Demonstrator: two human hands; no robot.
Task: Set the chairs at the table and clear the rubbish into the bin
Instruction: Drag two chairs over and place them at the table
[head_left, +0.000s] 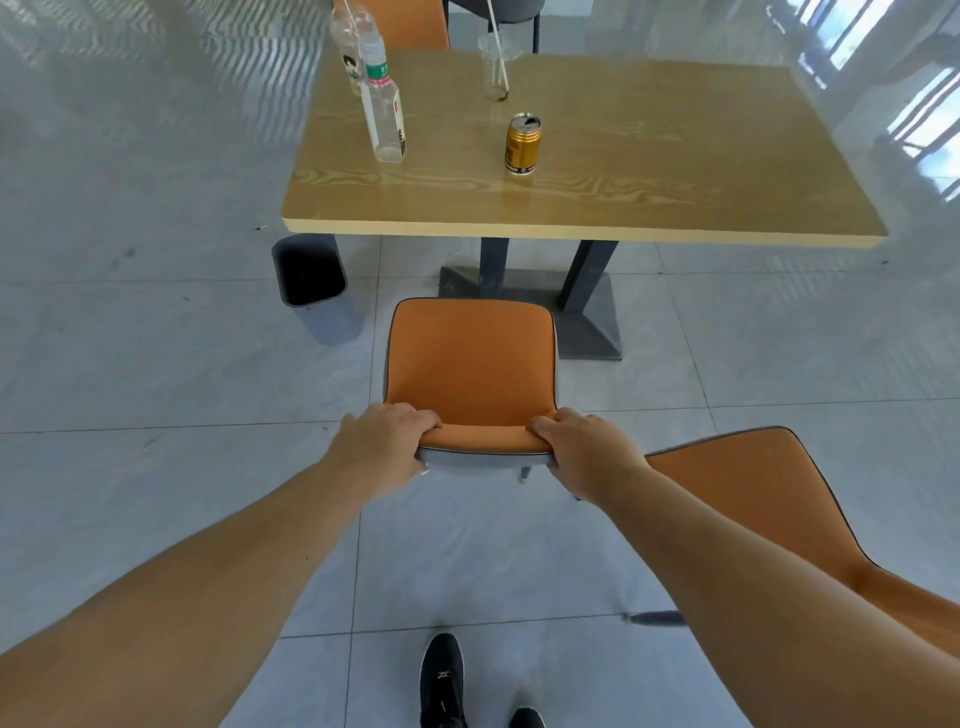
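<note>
An orange chair (470, 364) stands on the tiled floor just short of the wooden table (649, 171), its seat facing the table. My left hand (382, 444) grips the left end of its backrest top and my right hand (587, 449) grips the right end. On the table stand a gold can (522, 144), two clear plastic bottles (383, 98) and a clear cup with a straw (496, 67). A dark grey bin (311, 283) sits on the floor under the table's near left corner.
A second orange chair (769, 493) is close at my right, behind my right arm. Another orange chair (410, 23) stands at the table's far side. The table's dark pedestal base (587, 312) lies just beyond the held chair. My black shoes (444, 680) are below.
</note>
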